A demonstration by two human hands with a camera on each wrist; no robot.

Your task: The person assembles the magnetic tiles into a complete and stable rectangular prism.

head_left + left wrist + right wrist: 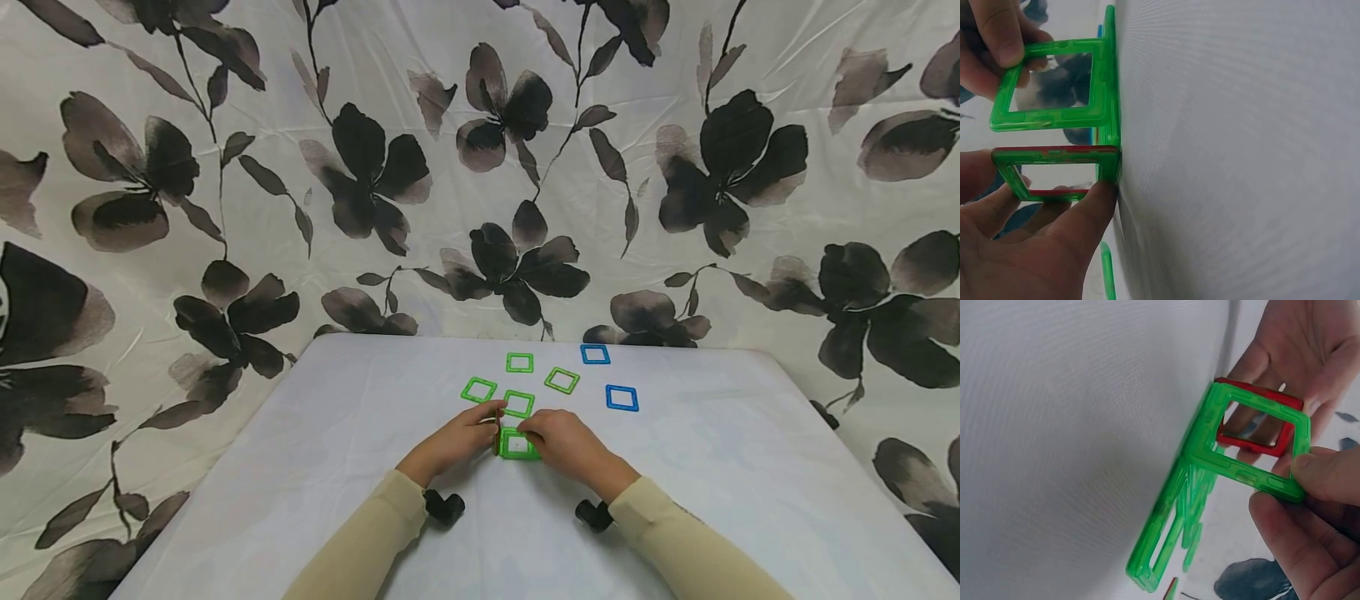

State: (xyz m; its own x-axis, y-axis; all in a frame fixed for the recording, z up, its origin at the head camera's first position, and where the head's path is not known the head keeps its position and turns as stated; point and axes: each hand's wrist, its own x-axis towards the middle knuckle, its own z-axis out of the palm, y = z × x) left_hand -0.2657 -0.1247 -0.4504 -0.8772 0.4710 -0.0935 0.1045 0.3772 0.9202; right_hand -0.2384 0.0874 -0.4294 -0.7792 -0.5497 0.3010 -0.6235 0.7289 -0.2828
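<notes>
My left hand [465,432] holds a red square magnetic tile [1288,439] on edge, thumb and fingers at its sides. Green shows along this red tile's frame in the left wrist view. With thumb and fingertips, my right hand [567,437] pinches the corner of a green square magnetic tile [1047,119], raised at an angle to the table. Under both hands a green base tile [519,456] lies flat, and the held tiles' lower edges are right at it. The right fingers partly cover the base tile in the head view.
Farther back on the white table [337,433] lie several loose green square tiles, the nearest one [519,404] just beyond my hands. Two blue square tiles [622,398] lie to the back right. A floral cloth [420,217] hangs behind the table.
</notes>
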